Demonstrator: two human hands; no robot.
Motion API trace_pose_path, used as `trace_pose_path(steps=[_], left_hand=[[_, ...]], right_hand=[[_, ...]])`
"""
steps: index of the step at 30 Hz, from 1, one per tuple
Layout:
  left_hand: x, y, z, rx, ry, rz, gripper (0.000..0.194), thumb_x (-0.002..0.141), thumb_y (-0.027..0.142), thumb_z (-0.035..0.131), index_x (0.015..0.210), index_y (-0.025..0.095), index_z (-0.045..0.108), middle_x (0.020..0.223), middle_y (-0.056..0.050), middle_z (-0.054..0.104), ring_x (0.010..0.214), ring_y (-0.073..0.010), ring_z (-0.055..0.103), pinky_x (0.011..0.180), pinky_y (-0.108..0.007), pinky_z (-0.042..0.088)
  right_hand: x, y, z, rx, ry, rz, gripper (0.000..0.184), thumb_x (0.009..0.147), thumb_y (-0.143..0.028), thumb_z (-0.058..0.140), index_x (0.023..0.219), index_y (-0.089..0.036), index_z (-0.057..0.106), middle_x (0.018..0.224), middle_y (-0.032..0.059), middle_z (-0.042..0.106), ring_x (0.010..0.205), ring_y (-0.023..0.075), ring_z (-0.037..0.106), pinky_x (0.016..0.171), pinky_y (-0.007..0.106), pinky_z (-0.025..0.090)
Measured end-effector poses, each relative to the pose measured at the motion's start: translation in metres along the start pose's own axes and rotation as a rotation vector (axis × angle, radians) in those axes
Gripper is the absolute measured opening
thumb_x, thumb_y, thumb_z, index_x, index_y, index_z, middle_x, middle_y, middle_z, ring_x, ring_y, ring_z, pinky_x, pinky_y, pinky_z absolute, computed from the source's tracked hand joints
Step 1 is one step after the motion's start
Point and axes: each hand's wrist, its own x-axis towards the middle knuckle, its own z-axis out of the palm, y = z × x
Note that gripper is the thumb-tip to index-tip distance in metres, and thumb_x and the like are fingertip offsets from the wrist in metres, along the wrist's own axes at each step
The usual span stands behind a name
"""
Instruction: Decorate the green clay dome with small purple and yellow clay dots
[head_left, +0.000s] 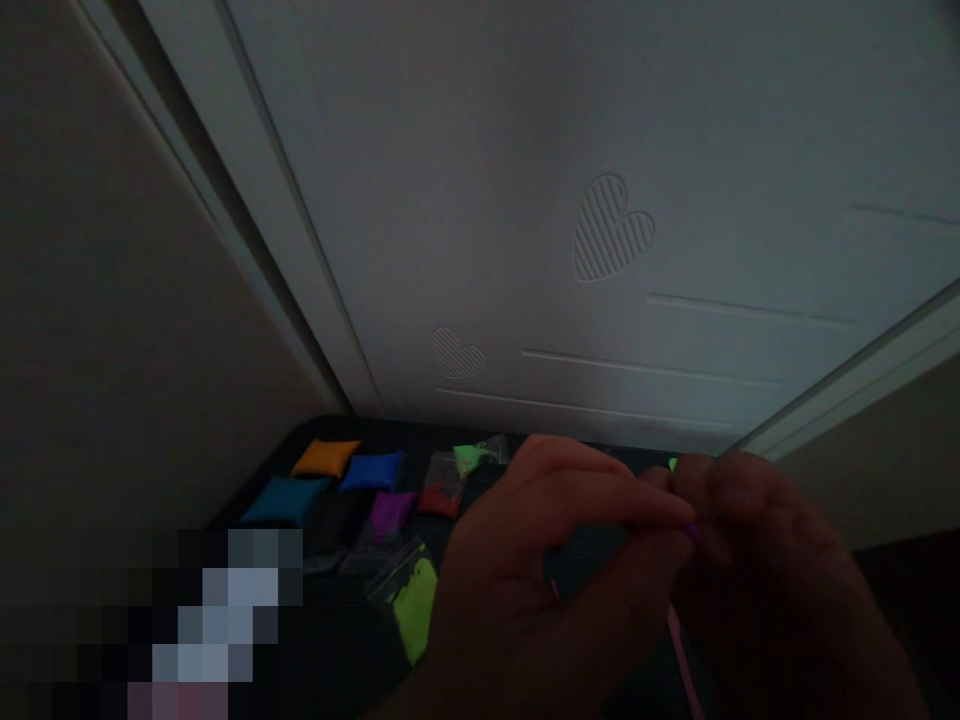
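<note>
Thumb and forefinger of my left hand (547, 560) are closed in a pinch on a small purple piece of clay (691, 531), only a bit of which shows. My right hand (787, 570) is up against those fingertips, its own fingers curled. What the right fingers grip is hidden in the dark. Below the hands a thin pink strip (684, 660) runs downward; whether it is held or lying on the table cannot be made out. Left of my left hand lies a clear zip bag of yellow-green clay (417, 610).
On the dark table (337, 650) several bags hold coloured clay, among them orange (326, 458), blue (373, 471), teal (283, 500), purple (392, 513), red (439, 498) and green (472, 457). A white panel with heart patterns (613, 230) rises behind. Pixel blocks cover the lower left.
</note>
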Motion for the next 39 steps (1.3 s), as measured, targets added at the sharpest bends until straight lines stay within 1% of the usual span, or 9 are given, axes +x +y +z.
trace_pose_path(steps=[6,10,12,15,22,27,30,33,39], left_hand=[[-0.003,-0.002,0.001,-0.017,0.008,-0.021,0.020,0.066,0.002,0.061,0.073,0.020,0.066,0.070,0.001,0.061,0.067,-0.0102,0.061,0.060,-0.019,0.053],[-0.003,-0.002,0.002,-0.006,0.020,-0.029,0.019,0.067,0.004,0.063,0.074,0.022,0.065,0.072,0.002,0.062,0.070,-0.0105,0.061,0.061,-0.019,0.054],[-0.003,-0.002,0.001,-0.016,0.018,-0.024,0.018,0.067,0.005,0.062,0.074,0.022,0.066,0.072,0.002,0.061,0.069,-0.0109,0.061,0.061,-0.020,0.054],[-0.002,-0.001,0.000,-0.025,0.009,-0.033,0.018,0.068,0.005,0.062,0.073,0.021,0.066,0.072,0.001,0.062,0.067,-0.0114,0.061,0.060,-0.021,0.054],[-0.002,-0.001,0.002,-0.026,0.010,-0.036,0.018,0.067,0.004,0.061,0.072,0.021,0.065,0.070,0.000,0.061,0.067,-0.0119,0.061,0.058,-0.022,0.054],[-0.003,-0.002,0.001,-0.016,0.014,-0.055,0.019,0.068,0.005,0.061,0.073,0.023,0.065,0.071,0.002,0.062,0.068,-0.0113,0.060,0.060,-0.022,0.054],[-0.003,-0.002,0.002,-0.038,0.020,-0.069,0.021,0.066,0.003,0.061,0.073,0.022,0.066,0.072,0.002,0.061,0.069,-0.0104,0.060,0.063,-0.021,0.053],[-0.002,-0.001,0.003,-0.068,0.026,-0.070,0.021,0.065,0.001,0.061,0.072,0.021,0.066,0.071,0.001,0.061,0.067,-0.0110,0.060,0.061,-0.022,0.053],[-0.001,-0.001,0.002,-0.127,-0.006,-0.082,0.020,0.066,0.001,0.061,0.072,0.020,0.067,0.070,0.000,0.060,0.066,-0.0114,0.060,0.059,-0.022,0.053]], right_hand=[[-0.009,0.002,0.000,-0.174,0.104,-0.056,0.012,0.084,-0.027,0.051,0.087,-0.027,0.062,0.072,-0.0016,0.056,0.068,0.0115,0.054,0.061,0.023,0.044],[-0.012,0.002,0.010,-0.209,0.252,-0.070,0.008,0.081,-0.028,0.055,0.080,-0.027,0.063,0.071,-0.0022,0.056,0.064,0.0104,0.053,0.059,0.023,0.041],[-0.011,0.002,0.015,-0.214,0.278,-0.079,0.008,0.080,-0.028,0.056,0.079,-0.026,0.063,0.072,-0.0023,0.056,0.063,0.0099,0.052,0.058,0.023,0.041],[-0.010,0.002,0.017,-0.207,0.267,-0.077,0.008,0.081,-0.028,0.056,0.079,-0.026,0.063,0.074,-0.0024,0.057,0.064,0.0095,0.052,0.060,0.022,0.041],[-0.009,0.003,0.011,-0.188,0.199,-0.079,0.010,0.083,-0.025,0.052,0.081,-0.025,0.062,0.075,-0.0017,0.056,0.067,0.0108,0.053,0.062,0.024,0.042],[-0.009,0.005,0.008,-0.174,0.241,-0.084,0.007,0.082,-0.027,0.054,0.081,-0.026,0.061,0.072,-0.0023,0.055,0.065,0.0091,0.053,0.061,0.020,0.043],[-0.008,0.004,0.004,-0.163,0.163,-0.068,0.010,0.083,-0.025,0.052,0.086,-0.026,0.061,0.074,-0.0016,0.055,0.067,0.0097,0.054,0.061,0.019,0.046],[-0.007,0.002,0.000,-0.153,0.100,-0.078,0.010,0.083,-0.025,0.052,0.086,-0.026,0.062,0.073,-0.0014,0.055,0.068,0.0102,0.054,0.061,0.020,0.047],[-0.009,0.001,0.000,-0.174,0.106,-0.116,0.011,0.083,-0.024,0.053,0.089,-0.027,0.062,0.074,-0.0009,0.055,0.070,0.0116,0.053,0.061,0.023,0.046]])
